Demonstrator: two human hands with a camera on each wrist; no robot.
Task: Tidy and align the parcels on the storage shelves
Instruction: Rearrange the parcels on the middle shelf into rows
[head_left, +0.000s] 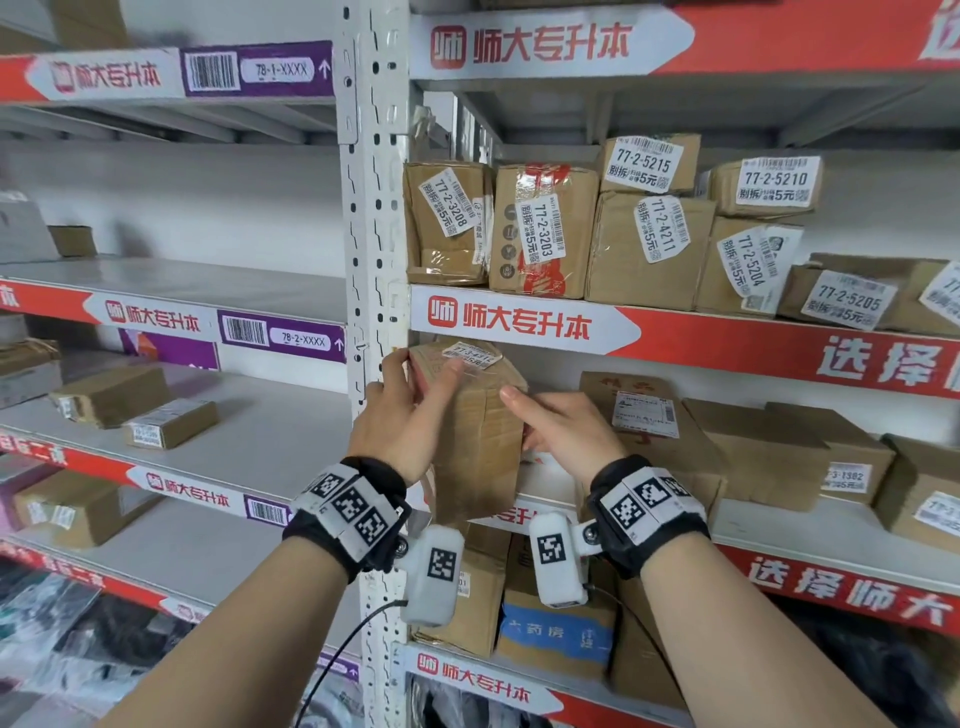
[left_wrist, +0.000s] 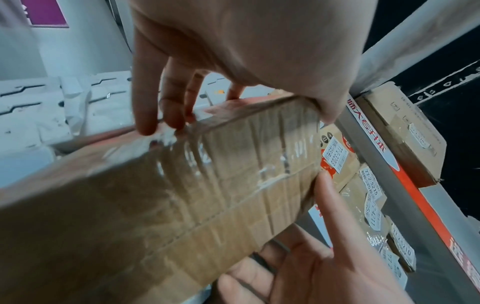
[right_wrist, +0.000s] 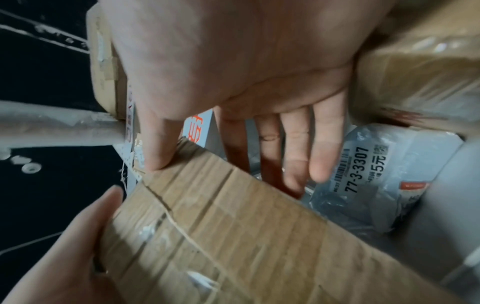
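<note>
A tall brown cardboard parcel wrapped in clear tape stands upright at the left end of the third shelf, a white label on its top. My left hand grips its upper left side, thumb across the front and fingers round the far edge. In the left wrist view the left hand curls over the parcel. My right hand holds the right side, thumb on the front. From the right wrist, the right hand shows its thumb on the parcel and its fingers reaching behind.
The white upright post stands just left of the parcel. A flat box lies close on its right, and a grey plastic bag sits behind. Labelled boxes fill the shelf above. The left bay holds a few small boxes.
</note>
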